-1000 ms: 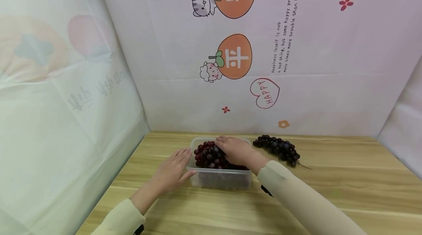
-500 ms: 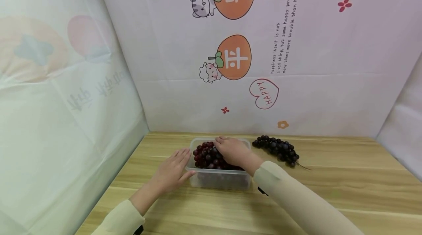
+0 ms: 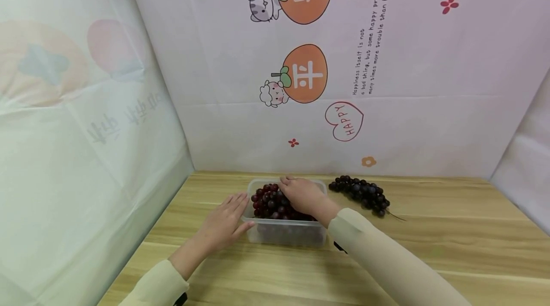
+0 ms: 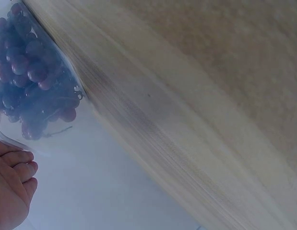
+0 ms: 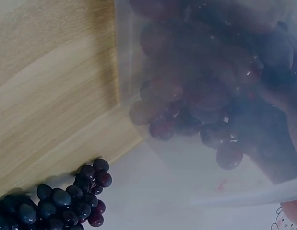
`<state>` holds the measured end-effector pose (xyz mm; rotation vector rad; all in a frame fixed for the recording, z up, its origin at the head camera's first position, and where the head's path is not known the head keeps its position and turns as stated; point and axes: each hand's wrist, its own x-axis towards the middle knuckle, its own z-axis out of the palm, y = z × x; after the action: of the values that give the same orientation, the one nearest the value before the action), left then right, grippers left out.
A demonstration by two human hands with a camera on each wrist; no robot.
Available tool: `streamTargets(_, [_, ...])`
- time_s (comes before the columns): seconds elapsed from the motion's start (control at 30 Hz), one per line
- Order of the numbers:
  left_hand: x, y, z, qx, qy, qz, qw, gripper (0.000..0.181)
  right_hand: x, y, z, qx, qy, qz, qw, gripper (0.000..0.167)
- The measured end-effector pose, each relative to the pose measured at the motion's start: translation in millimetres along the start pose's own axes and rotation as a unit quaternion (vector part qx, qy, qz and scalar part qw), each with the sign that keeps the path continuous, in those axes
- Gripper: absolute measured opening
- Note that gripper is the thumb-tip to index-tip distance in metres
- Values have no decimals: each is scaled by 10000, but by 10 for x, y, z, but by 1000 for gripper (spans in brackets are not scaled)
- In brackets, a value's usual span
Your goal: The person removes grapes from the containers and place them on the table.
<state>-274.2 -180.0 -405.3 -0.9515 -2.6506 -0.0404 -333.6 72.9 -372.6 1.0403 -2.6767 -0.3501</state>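
Observation:
A clear plastic container (image 3: 287,233) stands on the wooden table, holding dark red grapes (image 3: 270,202). My left hand (image 3: 223,222) lies against its left side with straight fingers, the thumb near the front rim; in the left wrist view the hand (image 4: 11,182) is beside the container's wall. My right hand (image 3: 306,197) reaches over the container and rests on the grapes, its fingers extended toward the back. Its underside and some fingertips are hidden. Through the cloudy wall in the right wrist view, grapes (image 5: 206,91) show beside part of that hand.
Another bunch of dark grapes (image 3: 363,193), with a thin stem, lies on the table (image 3: 451,239) right of the container, near the back edge. A printed white cloth (image 3: 240,139) hangs behind the table, and more cloth hangs at the left and right.
My right hand and forearm have shifted slightly left over the container. The left hand has stayed at the container's side.

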Motion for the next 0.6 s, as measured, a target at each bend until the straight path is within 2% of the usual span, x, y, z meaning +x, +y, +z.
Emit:
streamTargets(0.17, [-2, -8, 7, 40, 14, 31, 10000, 69, 14, 15, 33, -217, 331, -261, 9989, 20])
streamTargets(0.27, [-2, -7, 5, 62, 0, 41, 10000, 69, 21, 32, 59, -263, 496, -348, 9978, 14])
streamTargets(0.6, [-5, 0, -3, 47, -65, -61, 9999, 71, -21, 78, 46, -150, 995, -572, 9933, 9])
